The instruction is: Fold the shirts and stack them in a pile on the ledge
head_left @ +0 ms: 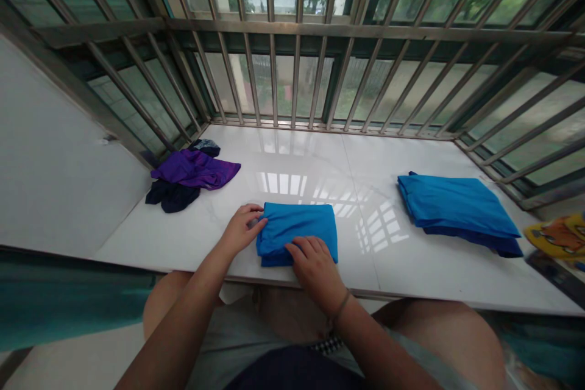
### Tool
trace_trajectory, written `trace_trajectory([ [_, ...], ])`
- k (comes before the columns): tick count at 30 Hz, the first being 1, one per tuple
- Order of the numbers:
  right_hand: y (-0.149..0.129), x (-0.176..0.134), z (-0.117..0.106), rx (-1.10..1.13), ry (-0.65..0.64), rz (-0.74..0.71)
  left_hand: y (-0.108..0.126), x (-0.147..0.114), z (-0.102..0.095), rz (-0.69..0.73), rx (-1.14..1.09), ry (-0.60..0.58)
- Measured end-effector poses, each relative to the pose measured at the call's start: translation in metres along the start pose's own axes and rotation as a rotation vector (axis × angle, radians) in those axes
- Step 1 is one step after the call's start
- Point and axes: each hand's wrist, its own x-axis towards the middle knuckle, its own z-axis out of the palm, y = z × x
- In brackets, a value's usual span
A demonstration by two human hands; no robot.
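Observation:
A bright blue folded garment lies on the white ledge in front of me, folded into a compact rectangle. My left hand is at its left edge, thumb and fingers apart, with the thumb touching the side of the folds. On the near right part of the cloth rests my right hand, palm down, its fingers slightly bent over the top layer. Neither hand lifts the fabric. Which kind of garment it is cannot be made out in this folded form.
A stack of folded blue garments lies to the right, with darker blue cloth beneath. Crumpled purple and dark clothes sit at the left. Metal window bars enclose the white ledge. A yellow patterned item is at the right edge.

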Motion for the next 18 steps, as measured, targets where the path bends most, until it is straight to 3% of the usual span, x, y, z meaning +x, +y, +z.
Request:
trace_trajectory([
  [3,0.027,-0.021,-0.017,-0.047,0.002,0.102,0.016,0.0,0.001,-0.104,0.0,0.009],
  [5,0.044,-0.034,-0.027,-0.063,0.005,0.125,0.028,0.001,0.004,-0.249,-0.059,-0.011],
  [8,0.066,-0.049,-0.036,-0.04,0.002,0.11,0.043,0.001,0.009,-0.528,-0.368,-0.044],
  [11,0.081,-0.058,-0.039,0.013,0.08,0.174,0.049,-0.005,0.014,-0.747,-0.708,-0.084],
  [15,0.087,-0.064,-0.039,0.019,0.124,0.323,0.046,-0.017,0.019,-0.861,-0.76,-0.158],
  [18,0.075,-0.062,-0.037,-0.007,0.118,0.305,0.042,-0.02,0.02,-0.885,-0.72,-0.151],
])
